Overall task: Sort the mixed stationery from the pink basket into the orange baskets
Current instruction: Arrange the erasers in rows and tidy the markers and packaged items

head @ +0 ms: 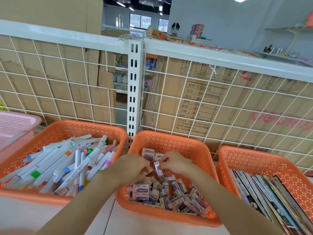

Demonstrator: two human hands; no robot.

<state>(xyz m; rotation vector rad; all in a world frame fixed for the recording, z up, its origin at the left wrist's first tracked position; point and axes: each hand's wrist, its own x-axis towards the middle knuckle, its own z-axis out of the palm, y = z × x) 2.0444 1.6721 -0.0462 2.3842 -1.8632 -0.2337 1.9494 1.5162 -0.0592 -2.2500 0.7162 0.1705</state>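
Both my hands reach into the middle orange basket [171, 139], which holds several wrapped erasers [144, 190]. My right hand [174, 162] pinches one eraser [157, 167] at its top end. My left hand [130, 167] is curled over the pile beside it, its fingertips on a wrapped eraser [149, 171]. The left orange basket [72, 128] is full of white marker pens [67, 165]. The right orange basket [254, 160] holds flat booklets or cards [271, 192] standing on edge. The pink basket [18, 122] sits at the far left, its inside mostly out of view.
A white wire-grid shelf back [67, 85] with a slotted upright post [133, 92] stands right behind the baskets. Cardboard boxes [203, 102] are stacked behind the grid. The baskets stand on a pale shelf surface [135, 224].
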